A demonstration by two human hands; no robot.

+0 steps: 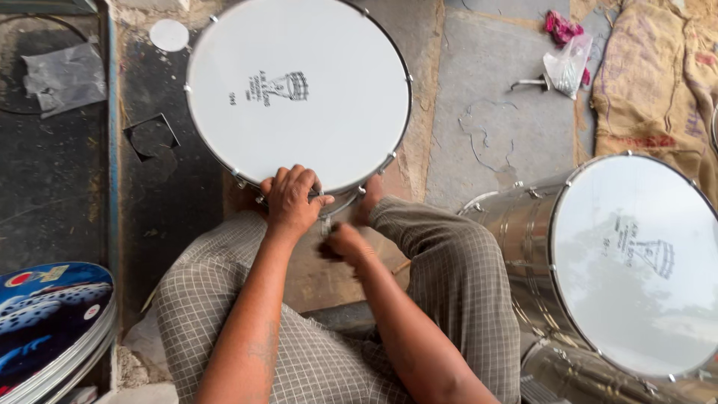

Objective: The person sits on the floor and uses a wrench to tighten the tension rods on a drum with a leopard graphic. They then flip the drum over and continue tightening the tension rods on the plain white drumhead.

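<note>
Nearest you, your two forearms run up over your checked trousers [314, 359], knees spread to either side of the work. Your left hand [290, 200] lies curled over the near rim of the drum [299, 90], fingers bent and close together, pressing on the edge of the white skin beside a small metal fitting. Your right hand [342, 245] sits just below that rim, closed into a loose fist; it is blurred, so you cannot tell what it grips, if anything.

The drum stands between your knees, directly ahead of you. Its head is a round white skin with a small dark printed mark near the middle, bound by a thin dark hoop with small metal lugs spaced around it. The face is turned up toward you, so the drum's axis runs roughly upright, tilted slightly your way; its shell is mostly hidden beneath the skin.

To your right, a second drum [636, 262] with a shiny steel shell leans with its white face turned up and left. At lower left lies a stack of blue patterned discs [52, 322]. Farther off, on the stone floor [486, 112], rest a clear plastic bag [566, 69] and a burlap sack [658, 75].
</note>
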